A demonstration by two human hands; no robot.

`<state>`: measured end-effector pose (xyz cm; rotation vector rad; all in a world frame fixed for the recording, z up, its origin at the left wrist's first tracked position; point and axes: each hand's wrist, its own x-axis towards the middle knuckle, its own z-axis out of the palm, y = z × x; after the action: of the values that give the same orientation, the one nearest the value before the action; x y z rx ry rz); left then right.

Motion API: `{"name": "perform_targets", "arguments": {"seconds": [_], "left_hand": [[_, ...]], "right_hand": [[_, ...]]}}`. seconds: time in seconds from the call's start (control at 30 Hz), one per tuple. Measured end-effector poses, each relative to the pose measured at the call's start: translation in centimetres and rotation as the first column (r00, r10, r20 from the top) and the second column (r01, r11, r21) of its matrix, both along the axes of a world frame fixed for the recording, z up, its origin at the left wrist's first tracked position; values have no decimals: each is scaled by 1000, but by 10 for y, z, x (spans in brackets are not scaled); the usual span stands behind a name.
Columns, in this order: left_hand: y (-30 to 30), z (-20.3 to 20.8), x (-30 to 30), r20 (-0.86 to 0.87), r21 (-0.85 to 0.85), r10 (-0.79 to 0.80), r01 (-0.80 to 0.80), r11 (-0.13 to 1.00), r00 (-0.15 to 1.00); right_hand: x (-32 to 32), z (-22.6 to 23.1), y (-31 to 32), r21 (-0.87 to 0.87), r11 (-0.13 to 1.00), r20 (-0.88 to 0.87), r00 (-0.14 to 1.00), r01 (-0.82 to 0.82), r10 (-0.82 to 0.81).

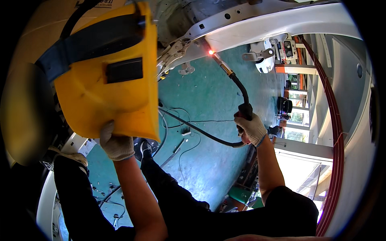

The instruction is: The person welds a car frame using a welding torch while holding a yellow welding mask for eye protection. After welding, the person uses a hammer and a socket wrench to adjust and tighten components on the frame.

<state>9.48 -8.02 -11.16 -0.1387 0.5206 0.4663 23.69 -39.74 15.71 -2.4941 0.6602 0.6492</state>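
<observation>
A yellow welding mask (92, 96) with a dark rectangular window fills the upper left. My left hand (114, 142), in a light knit glove, grips its lower edge. My right hand (253, 127), gloved the same way, is closed around the handle of a welding torch (241, 86). The torch's black neck curves up to a brass-coloured nozzle, whose tip glows orange-red beside a pale car body panel (249, 34). Locking pliers (173, 55) clamp the panel's edge just left of the glow. The torch cable (201, 134) runs off to the left behind the mask.
Cables and small debris lie on the green floor (213, 172). Brown cardboard (44, 24) is at the upper left. A white vehicle (265, 60) stands in the background. Dark red hoses (337, 160) run down the right side. My shoe (144, 148) is near the cables.
</observation>
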Motion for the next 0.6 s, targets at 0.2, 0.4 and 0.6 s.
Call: {"name": "perform_targets", "arguments": {"seconds": [0.2,0.4,0.6], "left_hand": [[-35,26,17,52,-3,-136,136,991,989],[-73,67,37,169,-34,-275,284,958,947],[-78,80,42,82,50,-312,309,950,946]], "right_hand": [[-1,-5,-6,7,1000,-1,1000,7,-7],[1,-9,-12,108,994,-12,1000,5,-4],[0,-16,-22,113,991,-1,997,77,-77]]}}
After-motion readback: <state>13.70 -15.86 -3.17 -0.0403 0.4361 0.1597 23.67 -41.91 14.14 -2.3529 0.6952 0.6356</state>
